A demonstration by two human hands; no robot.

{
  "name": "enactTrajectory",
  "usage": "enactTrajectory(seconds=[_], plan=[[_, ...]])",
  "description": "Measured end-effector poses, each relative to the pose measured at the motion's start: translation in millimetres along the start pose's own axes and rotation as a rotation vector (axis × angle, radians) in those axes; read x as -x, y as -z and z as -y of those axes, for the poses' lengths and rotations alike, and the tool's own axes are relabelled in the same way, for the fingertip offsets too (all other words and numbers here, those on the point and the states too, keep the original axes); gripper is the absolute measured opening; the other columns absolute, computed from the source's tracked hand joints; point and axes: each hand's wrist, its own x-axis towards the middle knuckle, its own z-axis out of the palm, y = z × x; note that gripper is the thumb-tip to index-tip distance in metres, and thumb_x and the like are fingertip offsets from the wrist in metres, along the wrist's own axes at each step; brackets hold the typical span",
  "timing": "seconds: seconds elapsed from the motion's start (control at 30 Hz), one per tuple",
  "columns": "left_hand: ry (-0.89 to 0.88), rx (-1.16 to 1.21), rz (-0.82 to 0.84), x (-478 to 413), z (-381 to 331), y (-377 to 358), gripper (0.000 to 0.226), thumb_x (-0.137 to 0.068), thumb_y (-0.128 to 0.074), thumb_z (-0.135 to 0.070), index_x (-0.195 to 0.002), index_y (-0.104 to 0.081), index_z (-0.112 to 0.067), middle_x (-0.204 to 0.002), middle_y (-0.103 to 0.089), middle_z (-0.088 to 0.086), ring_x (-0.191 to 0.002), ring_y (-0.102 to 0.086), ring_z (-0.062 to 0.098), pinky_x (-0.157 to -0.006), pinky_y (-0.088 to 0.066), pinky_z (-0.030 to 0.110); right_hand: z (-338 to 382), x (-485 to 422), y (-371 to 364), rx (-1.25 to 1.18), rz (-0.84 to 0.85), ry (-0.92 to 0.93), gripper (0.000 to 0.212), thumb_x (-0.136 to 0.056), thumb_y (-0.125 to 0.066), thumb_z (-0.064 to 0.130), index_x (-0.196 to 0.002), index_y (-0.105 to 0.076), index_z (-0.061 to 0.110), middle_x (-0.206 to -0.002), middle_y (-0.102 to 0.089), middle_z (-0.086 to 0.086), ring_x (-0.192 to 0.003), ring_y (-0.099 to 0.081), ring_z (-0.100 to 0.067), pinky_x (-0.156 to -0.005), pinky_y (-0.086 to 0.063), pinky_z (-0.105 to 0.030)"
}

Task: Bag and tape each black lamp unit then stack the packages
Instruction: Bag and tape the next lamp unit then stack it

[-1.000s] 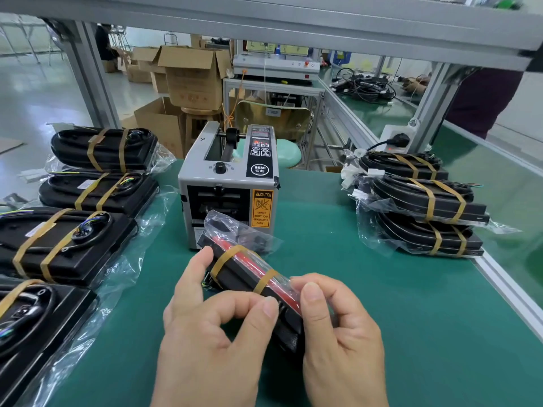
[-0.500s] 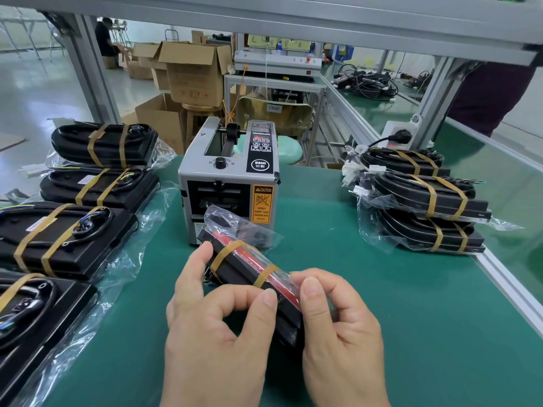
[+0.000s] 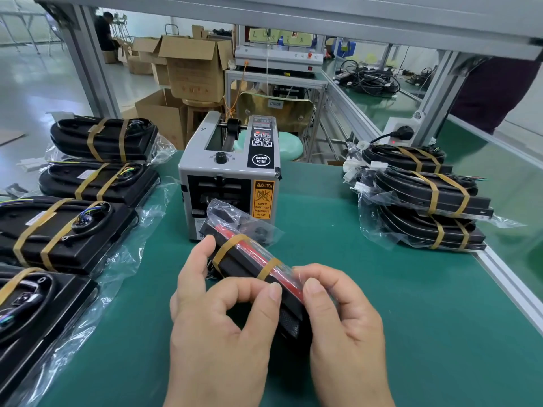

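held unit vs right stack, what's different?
The held unit is gripped by the left hand and right hand, turned on edge with a red strip up; the right stack lies flat on the mat, no hand on it. The held unit is single; the right stack is three high. Both: black, in clear bags, two tan tape bands each.

1. Bright, even light; glare washes out the floor [image 3: 32, 92] at 10 o'clock.
2. Glints on the plastic bags [image 3: 123, 259] at 8 o'clock; faint shadows on the table [image 3: 382, 289].
3. Wide-angle bending tilts the metal frame [image 3: 264, 13] at 12 o'clock.
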Motion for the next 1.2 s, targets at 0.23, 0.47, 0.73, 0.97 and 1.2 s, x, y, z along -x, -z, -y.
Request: enactTrajectory(seconds=[0.23,0.47,0.73,0.97,1.2], plan=[[-0.008,0.002,0.012,-1,1,1,0.021,-0.054,-0.051,-0.062,-0.07,-0.064,-0.056,-0.141,-0.03,-0.034,-0.13,-0.036,0.003,-0.081,-0.013,-0.012,-1,-2,0,0.028,-0.004,-0.003,0.032,-0.072,-0.054,0.051,-0.09,-0.071,0.032,-0.096,-0.07,-0.002,-0.097,-0.064,-0.025,-0.089,-0.048,-0.052],[0.018,0.021,0.033,-2,-4,4,0.021,-0.052,-0.054,-0.068,-0.068,-0.064,-0.058,-0.142,-0.031,-0.034,-0.129,-0.035,-0.002,-0.079,-0.012,-0.014,1,-3,0,0.039,-0.006,-0.014,0.03,-0.072,-0.053,0.051,-0.089,-0.071,0.033,-0.095,-0.071,-0.001,-0.099,-0.063,-0.025,-0.091,-0.047,-0.051],[0.005,-0.019,0.056,-1,1,0,0.013,-0.061,-0.056,-0.058,-0.071,-0.065,-0.057,-0.14,-0.025,-0.04,-0.131,-0.031,-0.003,-0.081,-0.013,-0.013,2,-3,0,0.041,-0.02,-0.024,0.031,-0.073,-0.053,0.052,-0.09,-0.07,0.032,-0.096,-0.07,-0.002,-0.098,-0.064,-0.026,-0.091,-0.047,-0.051],[0.013,-0.01,0.059,-2,0,0,0.012,-0.064,-0.062,-0.064,-0.072,-0.065,-0.056,-0.139,-0.024,-0.041,-0.132,-0.03,-0.003,-0.082,-0.014,-0.012,8,-1,1,0.02,0.009,-0.055,0.031,-0.064,-0.06,0.052,-0.087,-0.07,0.033,-0.097,-0.069,-0.007,-0.089,-0.066,-0.022,-0.085,-0.052,-0.046],[-0.05,-0.043,0.04,-1,6,-2,0.016,-0.068,-0.069,-0.043,-0.072,-0.064,-0.057,-0.143,-0.028,-0.033,-0.132,-0.032,0.002,-0.082,-0.014,-0.012,12,-1,0,0.076,0.009,-0.072,0.034,-0.052,-0.066,0.049,-0.084,-0.068,0.036,-0.088,-0.068,-0.004,-0.07,-0.064,-0.011,-0.07,-0.051,-0.029]])
